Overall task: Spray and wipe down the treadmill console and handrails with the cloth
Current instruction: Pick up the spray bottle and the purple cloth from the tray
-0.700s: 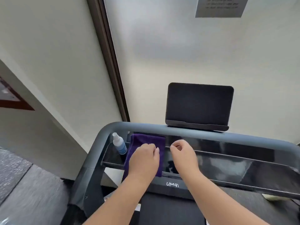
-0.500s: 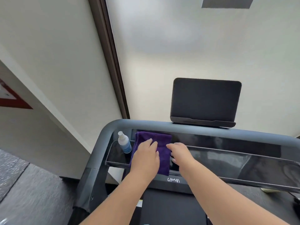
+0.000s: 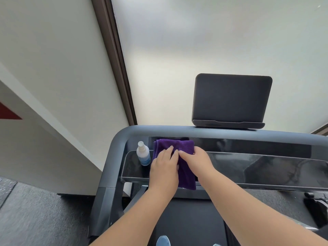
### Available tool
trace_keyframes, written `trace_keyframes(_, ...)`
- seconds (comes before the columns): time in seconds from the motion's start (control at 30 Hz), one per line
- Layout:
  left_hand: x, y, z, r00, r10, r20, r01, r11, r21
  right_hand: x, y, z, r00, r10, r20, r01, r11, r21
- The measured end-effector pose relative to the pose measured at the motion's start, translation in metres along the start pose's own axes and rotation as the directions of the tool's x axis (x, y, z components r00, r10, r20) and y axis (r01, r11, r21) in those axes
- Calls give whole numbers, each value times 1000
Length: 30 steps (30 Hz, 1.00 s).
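cloth [image 3: 184,144]: L end of console [image 3: 248,166], long axis fore-aft | L grip [image 3: 164,170]: flat, pressing cloth | R grip [image 3: 195,159]: fingers on cloth, pinch y/n can't tell | spray bottle [image 3: 143,154]: upright, just L of cloth; L grip nearer

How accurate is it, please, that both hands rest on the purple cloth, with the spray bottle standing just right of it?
Not quite: the head view shows the spray bottle standing just left of the purple cloth; the left hand and right hand do rest on it.
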<state>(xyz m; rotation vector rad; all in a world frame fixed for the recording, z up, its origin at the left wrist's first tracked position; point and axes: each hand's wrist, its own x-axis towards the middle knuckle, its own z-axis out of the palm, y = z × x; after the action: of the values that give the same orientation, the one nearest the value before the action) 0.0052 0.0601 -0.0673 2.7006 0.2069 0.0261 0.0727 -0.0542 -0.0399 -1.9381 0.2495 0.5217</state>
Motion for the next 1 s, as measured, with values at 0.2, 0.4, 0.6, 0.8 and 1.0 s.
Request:
trace_keyframes(0.2, -12, 15, -35, 996, -63, -69, 36, 939, -341, -5, 7, 4, 991, -70, -111, 69, 998, -15)
trace_keyframes(0.4, -26, -7, -96, 757, -154, -635, -147, 907, -396, -3, 12, 1, 996, 9, -92, -1, 997, 83)
trace_keyframes(0.6, -13, -48, -68, 854, -282, -438, -30, 812, -582, -3, 8, 7, 991, 46, -128, -38, 997, 64)
trace_keyframes(0.8, -11, -61, -42, 908, -398, -133, 174, 645, -744, -5, 8, 7, 991, 67, -114, -56, 993, 101)
trace_keyframes(1.0, -5, -63, -42, 912, -409, -35, 251, 623, -741, -6, 5, 6, 993, 92, -69, -81, 986, 145)
